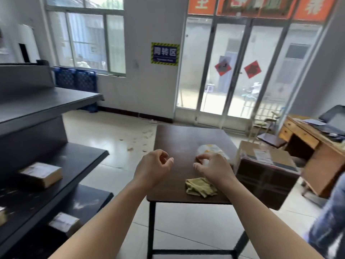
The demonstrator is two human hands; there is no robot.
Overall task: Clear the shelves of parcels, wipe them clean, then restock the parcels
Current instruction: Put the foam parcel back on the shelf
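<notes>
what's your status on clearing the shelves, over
Left grip empty. Right grip curled at white bag, hold unclear. Box and lower box on shelves uncleared. Nothing blocking.

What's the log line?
left hand: empty | right hand: over white plastic-bag parcel, grip unclear | yellow-green cloth: on dark brown table | brown cardboard parcels: on black shelves

We see a blue sign (pixel 165 52) with yellow-black edging on the white wall (pixel 145 86) at upper centre, between a large window (pixel 85 38) at upper left and glass doors (pixel 231 90) bearing two red diamond papers (pixel 252 69). Blue crates (pixel 76 80) stand under the window. A wooden desk (pixel 308 142) sits at the right edge, and scraps (pixel 139 141) litter the tiled floor (pixel 112 128).
</notes>
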